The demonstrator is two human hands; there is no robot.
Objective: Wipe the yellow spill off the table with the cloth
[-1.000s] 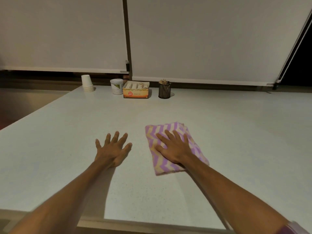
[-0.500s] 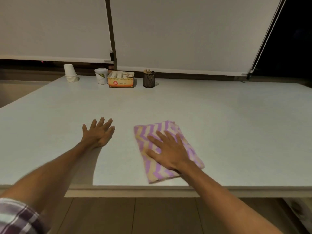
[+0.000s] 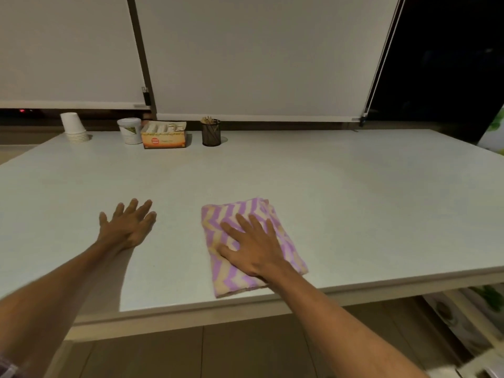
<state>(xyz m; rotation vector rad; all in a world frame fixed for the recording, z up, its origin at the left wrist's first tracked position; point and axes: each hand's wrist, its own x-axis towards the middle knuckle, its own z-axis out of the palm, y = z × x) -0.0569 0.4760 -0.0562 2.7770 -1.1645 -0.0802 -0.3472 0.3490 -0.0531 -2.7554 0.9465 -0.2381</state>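
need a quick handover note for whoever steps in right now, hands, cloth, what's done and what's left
Right hand: flat, open, pressing the folded purple-and-cream zigzag cloth.
Left hand: open, palm down on the bare pale table.
Cloth lies by the near table edge.
Done: no clear yellow spill is visible; only a faint yellowish tint farther back.
Left: check under the cloth and that tint, wipe if needed.

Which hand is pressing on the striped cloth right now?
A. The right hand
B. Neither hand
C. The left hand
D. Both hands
A. The right hand lies flat with spread fingers on the purple and cream striped cloth, while the left hand rests on the bare table beside it, apart from the cloth.
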